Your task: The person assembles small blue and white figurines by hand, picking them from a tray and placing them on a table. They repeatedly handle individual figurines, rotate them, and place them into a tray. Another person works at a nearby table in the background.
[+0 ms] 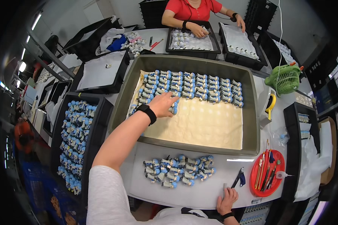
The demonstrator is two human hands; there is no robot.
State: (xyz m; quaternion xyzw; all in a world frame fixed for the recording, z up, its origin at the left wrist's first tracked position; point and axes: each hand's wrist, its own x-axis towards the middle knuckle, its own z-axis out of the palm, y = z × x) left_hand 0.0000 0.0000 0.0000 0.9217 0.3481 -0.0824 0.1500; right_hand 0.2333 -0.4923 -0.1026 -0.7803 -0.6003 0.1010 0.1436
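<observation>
The left hand (pixel 162 105) reaches into the big grey tray (pixel 251 123) that sits in the middle of the counter (pixel 199 187), with a black watch band on its wrist. Its fingers (pixel 171 100) are spread slightly apart and rest on a small blue and white figurine (pixel 173 110) at the left end of the lowest row; whether they grip it cannot be told. The figurines in the tray (pixel 193 86) lie in neat rows across the far half of a cream liner (pixel 202 127), each with its long axis running roughly left to right along the row. The near half of the liner is bare. A loose cluster of the same figurines (pixel 178 171) lies on the counter just in front of the tray's near wall, pointing in mixed directions. The right hand (pixel 227 200) rests at the counter's near edge, fingers curled together around a small grey object that is too hidden to name. Just beside it lie blue-handled pliers (pixel 238 177) and a red round dish of brushes (pixel 267 173). A black crate (pixel 97 123) of more figurines stands off the counter's left edge. At the far edge another person's hands work over black trays (pixel 193 39).
</observation>
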